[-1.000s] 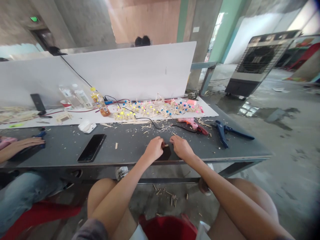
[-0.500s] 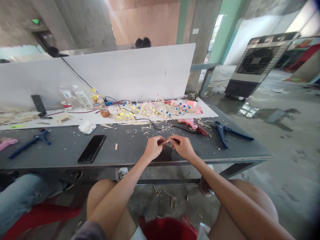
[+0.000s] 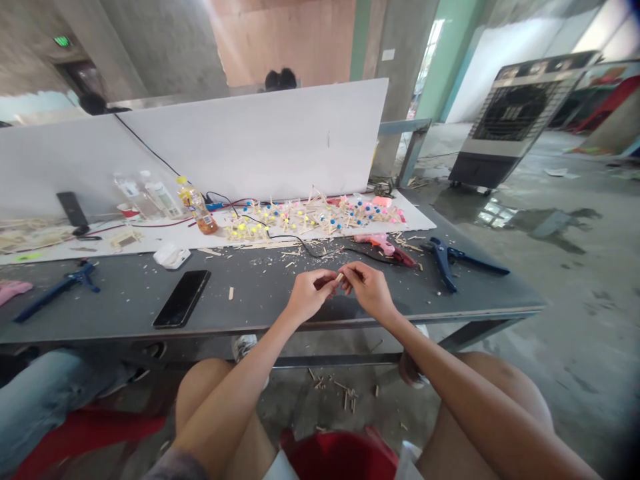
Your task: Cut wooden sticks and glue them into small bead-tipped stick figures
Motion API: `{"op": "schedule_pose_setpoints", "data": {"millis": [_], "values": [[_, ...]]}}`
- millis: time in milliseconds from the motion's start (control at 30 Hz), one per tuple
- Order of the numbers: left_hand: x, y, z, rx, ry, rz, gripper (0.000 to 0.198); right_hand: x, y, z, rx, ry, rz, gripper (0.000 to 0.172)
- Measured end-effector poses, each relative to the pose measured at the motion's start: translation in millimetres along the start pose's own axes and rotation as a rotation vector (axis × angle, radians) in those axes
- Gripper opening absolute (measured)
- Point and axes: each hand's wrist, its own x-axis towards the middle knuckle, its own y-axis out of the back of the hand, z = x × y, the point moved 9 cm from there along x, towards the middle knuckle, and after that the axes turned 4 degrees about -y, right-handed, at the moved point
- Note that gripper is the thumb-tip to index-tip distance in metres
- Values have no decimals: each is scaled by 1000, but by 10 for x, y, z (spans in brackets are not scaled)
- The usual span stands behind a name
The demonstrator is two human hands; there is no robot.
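Note:
My left hand point(image 3: 311, 293) and my right hand point(image 3: 367, 288) meet over the front edge of the dark table point(image 3: 270, 293). Between their fingertips is a small pale wooden piece point(image 3: 340, 277), pinched from both sides. Behind them, small wooden sticks with blue, yellow and pink balls point(image 3: 300, 219) crowd a white board. A pink glue gun point(image 3: 376, 241) lies just behind my right hand, and a blue cutter point(image 3: 444, 263) rests to its right.
A black phone point(image 3: 183, 299), a white case point(image 3: 171, 255), a second blue cutter point(image 3: 60, 292) and bottles point(image 3: 200, 210) are on the left. A black cable crosses the tabletop. Another person's leg point(image 3: 45, 400) is at lower left.
The small wooden piece has turned to a steeper angle between my fingertips, and my fingers have shifted slightly around it. The whole view has moved a little.

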Motion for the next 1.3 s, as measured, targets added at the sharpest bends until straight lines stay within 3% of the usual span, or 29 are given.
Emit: {"op": "schedule_pose_setpoints", "data": {"millis": [133,467,767,1000,1300], "values": [[14,-50,27,-78,-7,-44,36,-18,7,-3,28,2,-2,29],[35,28,-72,-208,6,48,34,-95,24,-133,-52,88,13,19],[42,72,-87,-184,-11,84,33,-92,84,-173,-129,112,59,22],[18,174,60,-73,-144,161,25,-44,19,-12,81,-15,2,25],[-27,160,213,-26,-279,148,18,-10,-204,158,460,-195,-176,35]]}}
